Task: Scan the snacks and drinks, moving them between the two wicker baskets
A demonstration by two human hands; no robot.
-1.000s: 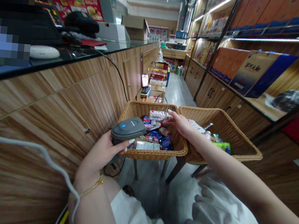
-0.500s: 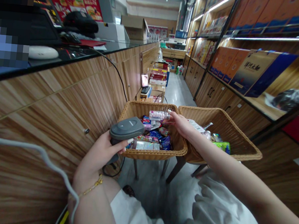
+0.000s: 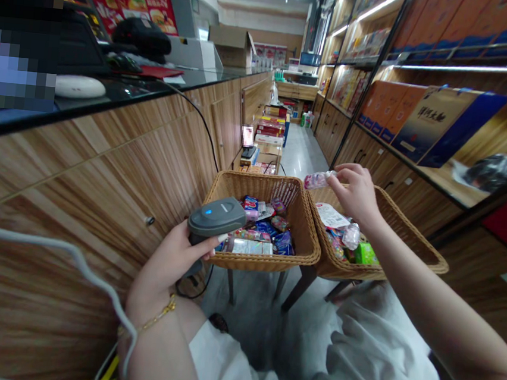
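My left hand (image 3: 194, 244) is closed around a grey handheld barcode scanner (image 3: 217, 215), with a small blue light lit on top. The scanner hangs at the left front of the left wicker basket (image 3: 307, 231), which holds several colourful packets (image 3: 271, 230). My right hand (image 3: 356, 191) pinches one end of a small clear bottle (image 3: 317, 180) with pinkish-white contents, tilted sideways. That bottle is above the back left part of the right wicker basket (image 3: 413, 253). Inside this basket lie a white label card (image 3: 332, 215), a clear wrapped item (image 3: 350, 236) and a green packet (image 3: 365, 254).
A wooden counter (image 3: 187, 136) runs along the left. Shelves with boxes and a blue-and-beige gift bag (image 3: 448, 128) line the right. Stacked cartons (image 3: 270, 132) stand beyond the baskets, near a phone on a stand (image 3: 248, 142). A pale cable (image 3: 80, 263) crosses at lower left.
My right hand has carried the bottle from above the left basket rightward over the right one. The scanner stays nearly in place, and its blue light now shows.
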